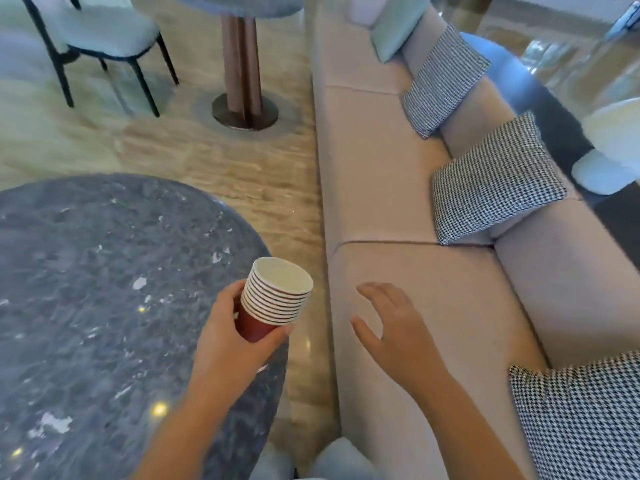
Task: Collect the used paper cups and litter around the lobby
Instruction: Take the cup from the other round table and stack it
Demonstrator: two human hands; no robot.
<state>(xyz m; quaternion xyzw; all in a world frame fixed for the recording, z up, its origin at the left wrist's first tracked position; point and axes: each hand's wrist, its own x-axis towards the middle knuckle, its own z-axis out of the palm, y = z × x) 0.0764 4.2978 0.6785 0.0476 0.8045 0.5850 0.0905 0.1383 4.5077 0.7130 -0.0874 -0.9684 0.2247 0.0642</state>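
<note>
Red cups (pixel 277 296), nested in one stack of roughly ten by the rims we can count, sit in our left hand (pixel 228 327). Its fingers curl round the lowest cup, above the table's (pixel 86 271) right edge. Our right hand (pixel 398 334) hangs free, fingers spread, over the sofa's (pixel 398 202) front edge. We should grip low and keep the mouth up, so the next cup drops in. Beyond are three houndstooth cushions (pixel 495 181), one chair (pixel 104 39) and one far table (pixel 242 64).

Houndstooth cushions (pixel 495 178) on a beige sofa (pixel 398 271) beside a marble table (pixel 104 271).
</note>
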